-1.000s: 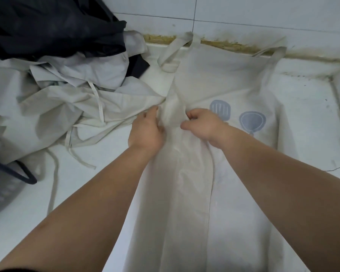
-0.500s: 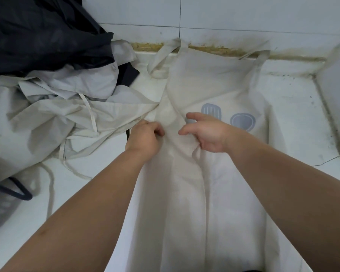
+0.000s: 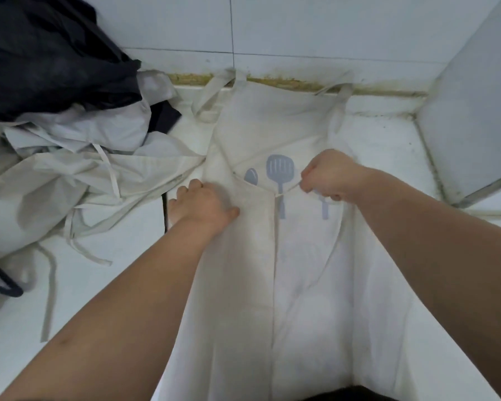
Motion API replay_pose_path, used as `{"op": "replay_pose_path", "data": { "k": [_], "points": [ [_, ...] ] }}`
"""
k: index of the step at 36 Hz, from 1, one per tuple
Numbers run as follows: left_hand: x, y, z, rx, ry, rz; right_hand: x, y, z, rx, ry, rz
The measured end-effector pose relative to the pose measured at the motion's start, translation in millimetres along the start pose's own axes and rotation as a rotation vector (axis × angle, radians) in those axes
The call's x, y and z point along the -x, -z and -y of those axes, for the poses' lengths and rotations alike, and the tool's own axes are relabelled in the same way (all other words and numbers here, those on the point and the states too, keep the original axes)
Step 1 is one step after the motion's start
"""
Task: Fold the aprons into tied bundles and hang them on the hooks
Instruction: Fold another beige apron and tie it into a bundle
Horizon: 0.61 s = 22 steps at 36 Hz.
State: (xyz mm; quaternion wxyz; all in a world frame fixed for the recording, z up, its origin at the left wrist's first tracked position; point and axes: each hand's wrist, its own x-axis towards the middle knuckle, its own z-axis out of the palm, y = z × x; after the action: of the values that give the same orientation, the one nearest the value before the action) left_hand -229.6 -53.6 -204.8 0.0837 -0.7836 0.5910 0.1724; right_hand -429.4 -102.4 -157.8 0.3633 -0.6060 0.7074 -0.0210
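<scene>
A cream apron [image 3: 272, 125] with blue utensil prints lies lengthwise on the white counter, its bib toward the wall and its neck strap [image 3: 211, 94] curled at the top left. My left hand [image 3: 203, 202] rests flat on the apron's folded left side, pressing it down. My right hand [image 3: 330, 175] is closed in a fist, pinching a thin waist tie [image 3: 287, 191] and the cloth edge over the prints. The left flap is folded inward to a centre seam.
A heap of more cream aprons [image 3: 78, 175] with loose ties sprawls on the left, under a dark cloth [image 3: 47, 59]. A tiled wall [image 3: 301, 30] runs behind. A white box-like block [image 3: 475, 117] stands at the right. A dark-rimmed basket [image 3: 0, 285] sits at the far left edge.
My right hand has moved right across the apron, pulling the tie and uncovering the utensil prints. My left hand has opened flat on the left fold.
</scene>
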Motion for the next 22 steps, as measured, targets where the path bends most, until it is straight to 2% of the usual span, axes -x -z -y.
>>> {"op": "replay_pose_path", "data": {
  "k": [1, 4, 5, 6, 8, 10, 13, 15, 18, 20, 22],
  "points": [
    [0.8, 0.5, -2.5, -0.002, 0.016, 0.010, 0.1, 8.8, -7.7, -0.013, 0.009, -0.187],
    [4.1, 0.8, -13.1, 0.000, 0.074, 0.027, 11.1, 42.1, -27.4, -0.314, -0.094, -0.738],
    [6.4, -0.3, -17.3, 0.002, 0.092, 0.024, 14.0, 52.4, -33.5, -0.339, -0.137, -0.827],
    [9.9, -1.2, -22.2, 0.003, 0.102, 0.016, 17.3, 60.4, -39.2, -0.298, -0.187, -0.834],
    [19.8, -4.4, -33.3, 0.020, 0.072, -0.042, 21.1, 65.7, -48.5, -0.179, -0.291, -0.729],
    [30.2, -11.8, -48.5, 0.127, -0.055, -0.126, 23.5, 65.0, -63.3, -0.118, -0.332, -0.628],
    [49.3, -19.1, -74.9, 0.402, -0.281, -0.156, 32.7, 56.6, -81.3, -0.234, -0.211, -0.439],
    [60.4, -19.7, -88.3, 0.463, -0.404, -0.096, 42.0, 46.9, -88.4, -0.250, -0.136, -0.263],
    [75.6, -27.4, -105.8, 0.436, -0.491, 0.100, 56.9, 34.1, -108.6, -0.186, -0.209, -0.076],
    [78.2, -38.0, -110.7, 0.372, -0.500, 0.190, 60.7, 26.1, -122.9, -0.169, -0.271, -0.043],
    [79.7, -47.0, -112.4, 0.297, -0.493, 0.197, 63.0, 20.9, -133.8, -0.233, -0.306, -0.042]
  ]
}}
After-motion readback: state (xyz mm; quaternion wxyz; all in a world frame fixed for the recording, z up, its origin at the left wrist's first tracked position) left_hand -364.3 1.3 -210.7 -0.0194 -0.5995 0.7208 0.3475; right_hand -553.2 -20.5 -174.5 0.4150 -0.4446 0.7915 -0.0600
